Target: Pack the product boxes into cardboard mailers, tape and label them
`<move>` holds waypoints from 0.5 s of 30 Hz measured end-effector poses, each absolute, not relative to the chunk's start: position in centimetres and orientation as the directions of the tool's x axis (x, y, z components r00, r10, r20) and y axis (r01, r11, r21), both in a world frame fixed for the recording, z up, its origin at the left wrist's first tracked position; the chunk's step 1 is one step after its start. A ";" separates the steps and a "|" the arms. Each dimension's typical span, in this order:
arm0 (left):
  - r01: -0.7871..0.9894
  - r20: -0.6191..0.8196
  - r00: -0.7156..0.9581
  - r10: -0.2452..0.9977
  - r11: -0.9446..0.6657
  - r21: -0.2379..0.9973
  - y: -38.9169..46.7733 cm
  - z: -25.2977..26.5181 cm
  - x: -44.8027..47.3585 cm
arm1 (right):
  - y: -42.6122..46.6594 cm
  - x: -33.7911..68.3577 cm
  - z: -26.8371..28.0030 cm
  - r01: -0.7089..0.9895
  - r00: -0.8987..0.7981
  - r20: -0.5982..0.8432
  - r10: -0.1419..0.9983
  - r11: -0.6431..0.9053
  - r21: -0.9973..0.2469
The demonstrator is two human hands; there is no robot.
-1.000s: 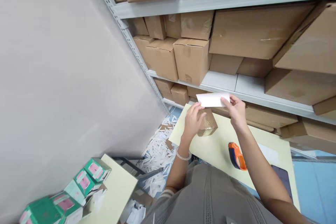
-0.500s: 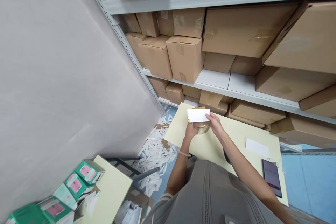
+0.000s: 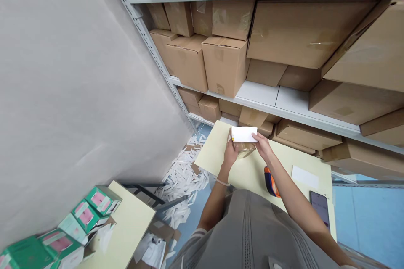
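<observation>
A small taped cardboard box point(image 3: 246, 147) is over the far-left part of the cream table point(image 3: 217, 145). My left hand point(image 3: 230, 154) is closed on its left side. Between the fingers of my right hand point(image 3: 262, 144) is the right end of a blank white paper slip point(image 3: 244, 134) with a small yellow mark at its lower left corner. The slip lies over the top of the box and hides part of it. An orange and dark-blue object point(image 3: 272, 181), whose kind I cannot make out, lies beside my right forearm.
A white sheet point(image 3: 304, 176) and a phone point(image 3: 319, 208) lie on the table's right part. Shelves point(image 3: 261, 93) of cardboard boxes stand behind it. White paper strips point(image 3: 186, 172) litter the floor. Green boxes point(image 3: 83, 214) stand on a second table point(image 3: 134, 218) at lower left.
The slip and both hands have shifted slightly right and up in the view, and more of the box shows. The orange and dark-blue object has come into clearer sight. The camera has tilted a little.
</observation>
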State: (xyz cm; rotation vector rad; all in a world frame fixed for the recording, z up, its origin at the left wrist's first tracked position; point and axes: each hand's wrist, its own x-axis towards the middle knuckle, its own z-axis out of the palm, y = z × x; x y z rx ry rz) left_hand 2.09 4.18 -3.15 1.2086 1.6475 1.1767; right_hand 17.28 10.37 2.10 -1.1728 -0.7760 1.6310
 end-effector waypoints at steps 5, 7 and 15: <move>0.276 -0.150 -0.305 0.941 0.237 0.931 4.6 -3.6 0.0 | 10.9 18.2 2.0 -0.369 -0.047 -0.357 0.933 -0.348 -0.862; 0.272 -0.172 -0.328 0.929 0.267 0.925 4.7 -3.7 -0.7 | 11.0 18.5 1.9 -0.386 -0.011 -0.365 0.931 -0.341 -0.857; 0.190 -0.245 -0.347 0.905 0.323 0.927 4.9 -3.4 -0.9 | 10.7 18.4 1.7 -0.411 0.003 -0.384 0.923 -0.348 -0.842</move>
